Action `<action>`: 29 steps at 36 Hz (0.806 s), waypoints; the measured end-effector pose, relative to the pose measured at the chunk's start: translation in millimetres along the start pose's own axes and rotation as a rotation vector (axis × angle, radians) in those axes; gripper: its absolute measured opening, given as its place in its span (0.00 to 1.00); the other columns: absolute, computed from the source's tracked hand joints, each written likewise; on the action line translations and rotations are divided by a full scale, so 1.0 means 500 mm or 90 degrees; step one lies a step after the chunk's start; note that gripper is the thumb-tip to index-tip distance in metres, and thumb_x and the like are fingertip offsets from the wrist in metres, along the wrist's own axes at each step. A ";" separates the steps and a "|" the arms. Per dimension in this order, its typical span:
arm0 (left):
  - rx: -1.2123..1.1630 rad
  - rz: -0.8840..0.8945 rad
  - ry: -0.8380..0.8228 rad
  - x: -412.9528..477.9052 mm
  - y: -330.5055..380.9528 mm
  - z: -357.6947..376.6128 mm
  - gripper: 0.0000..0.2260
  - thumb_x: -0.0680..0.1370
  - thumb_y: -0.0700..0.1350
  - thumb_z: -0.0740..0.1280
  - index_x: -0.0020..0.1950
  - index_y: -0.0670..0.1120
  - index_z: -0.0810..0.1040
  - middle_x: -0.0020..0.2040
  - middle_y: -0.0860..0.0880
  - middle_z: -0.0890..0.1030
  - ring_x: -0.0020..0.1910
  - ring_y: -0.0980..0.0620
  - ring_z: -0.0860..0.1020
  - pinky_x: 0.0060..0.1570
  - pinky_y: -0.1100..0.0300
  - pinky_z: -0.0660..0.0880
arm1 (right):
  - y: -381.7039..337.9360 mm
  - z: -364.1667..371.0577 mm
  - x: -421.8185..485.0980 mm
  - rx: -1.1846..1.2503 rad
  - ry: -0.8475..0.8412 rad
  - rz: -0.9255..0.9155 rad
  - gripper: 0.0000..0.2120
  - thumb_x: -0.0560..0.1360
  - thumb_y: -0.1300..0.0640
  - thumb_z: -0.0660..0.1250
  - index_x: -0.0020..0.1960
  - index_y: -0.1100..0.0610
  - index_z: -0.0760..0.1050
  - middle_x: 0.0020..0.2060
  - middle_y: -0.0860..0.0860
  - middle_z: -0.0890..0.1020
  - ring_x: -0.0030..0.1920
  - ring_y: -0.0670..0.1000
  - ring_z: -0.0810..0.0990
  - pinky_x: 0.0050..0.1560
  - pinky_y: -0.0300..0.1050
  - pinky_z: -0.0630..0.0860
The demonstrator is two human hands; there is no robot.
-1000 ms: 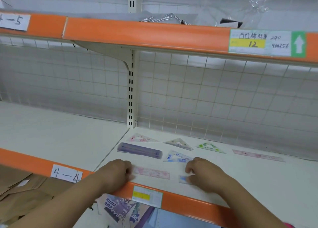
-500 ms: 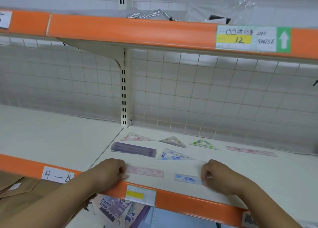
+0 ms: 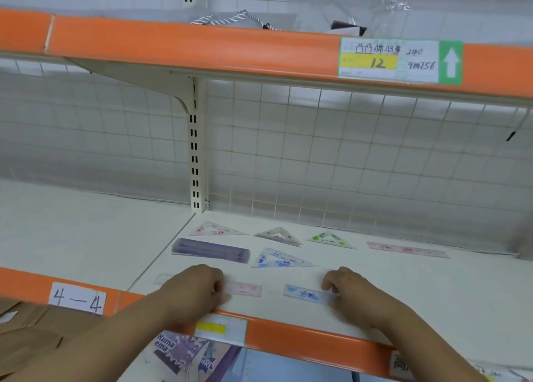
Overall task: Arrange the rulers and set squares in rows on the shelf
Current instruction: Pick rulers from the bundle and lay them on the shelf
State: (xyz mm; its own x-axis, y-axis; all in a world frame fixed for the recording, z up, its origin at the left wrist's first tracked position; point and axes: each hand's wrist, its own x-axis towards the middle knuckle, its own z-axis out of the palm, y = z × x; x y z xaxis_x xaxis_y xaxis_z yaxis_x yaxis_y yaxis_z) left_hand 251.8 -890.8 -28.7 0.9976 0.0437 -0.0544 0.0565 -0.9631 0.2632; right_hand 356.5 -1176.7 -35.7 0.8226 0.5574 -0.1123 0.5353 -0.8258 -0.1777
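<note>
Shelf (image 3: 432,295) first: the front row lies right by its orange lip, so a hard nudge could slide a ruler off. Left hand (image 3: 190,289) pinches the pink ruler (image 3: 245,289), right hand (image 3: 357,292) pinches the blue ruler (image 3: 305,293). Count: one purple bundle (image 3: 210,250), one long pink ruler (image 3: 408,250), four set squares (image 3: 281,259), perhaps a faint clear ruler (image 3: 163,279) far left.
</note>
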 end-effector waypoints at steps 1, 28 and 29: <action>0.000 0.011 0.004 0.002 0.010 0.002 0.06 0.79 0.52 0.63 0.45 0.52 0.72 0.40 0.58 0.71 0.42 0.56 0.71 0.38 0.67 0.66 | 0.003 0.001 0.002 0.001 -0.001 0.001 0.13 0.77 0.60 0.59 0.61 0.50 0.71 0.51 0.47 0.67 0.51 0.46 0.67 0.52 0.35 0.63; 0.037 0.045 -0.044 0.033 0.130 0.030 0.10 0.76 0.56 0.65 0.51 0.51 0.73 0.50 0.53 0.70 0.51 0.54 0.70 0.49 0.60 0.69 | 0.056 -0.016 -0.009 0.073 0.006 -0.010 0.10 0.78 0.59 0.61 0.54 0.46 0.67 0.48 0.47 0.69 0.47 0.46 0.69 0.44 0.30 0.64; 0.035 0.044 -0.044 0.032 0.130 0.030 0.11 0.76 0.56 0.65 0.53 0.50 0.74 0.50 0.53 0.70 0.51 0.54 0.70 0.49 0.60 0.69 | 0.069 -0.017 -0.007 0.070 0.014 -0.001 0.10 0.78 0.59 0.61 0.54 0.45 0.68 0.48 0.47 0.69 0.47 0.46 0.69 0.45 0.32 0.64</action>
State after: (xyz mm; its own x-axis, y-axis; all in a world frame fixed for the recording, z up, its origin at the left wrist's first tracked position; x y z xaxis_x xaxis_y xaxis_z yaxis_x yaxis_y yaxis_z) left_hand 271.1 -956.5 -27.0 0.9937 -0.0396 -0.1047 -0.0162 -0.9762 0.2161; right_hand 373.7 -1207.9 -33.1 0.8262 0.5562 -0.0900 0.5138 -0.8093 -0.2849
